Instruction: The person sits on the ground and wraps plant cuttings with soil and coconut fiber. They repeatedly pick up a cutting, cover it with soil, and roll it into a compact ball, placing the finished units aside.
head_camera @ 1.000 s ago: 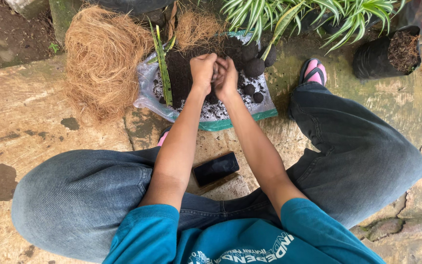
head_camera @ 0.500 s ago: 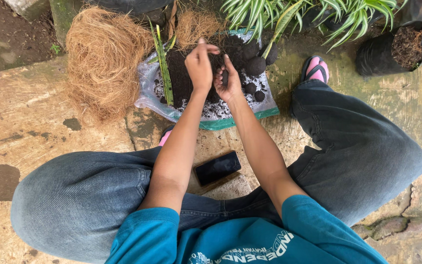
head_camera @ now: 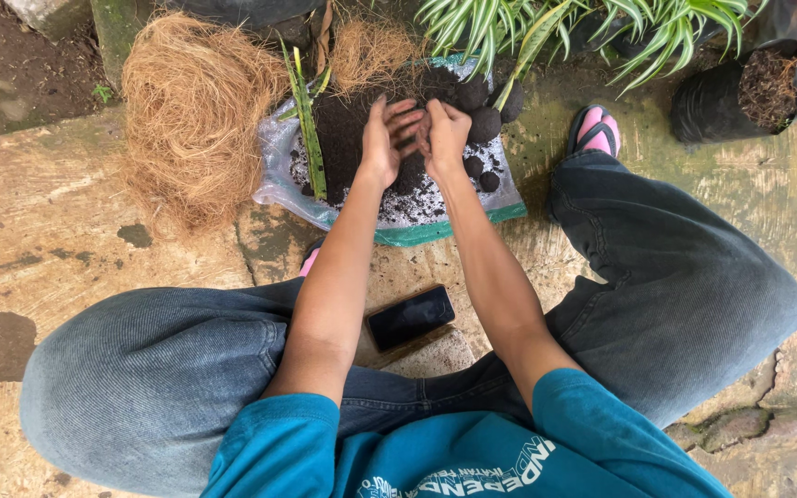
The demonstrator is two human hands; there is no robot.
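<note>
Dark soil under both hands' spread fingers.

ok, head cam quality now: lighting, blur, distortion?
Head view: soft, even daylight, no hard shadows or glare; sharp on both hands, left hand and right hand, over the dark soil pile; mild wide-angle stretch at the edges.

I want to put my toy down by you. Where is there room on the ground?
Bare stone lies left of the coconut fibre pile, above the left knee, and on the right between the sandalled foot and the black pot. It is crowded on the plastic sheet, where both hands work the soil, and beside the phone.
</note>
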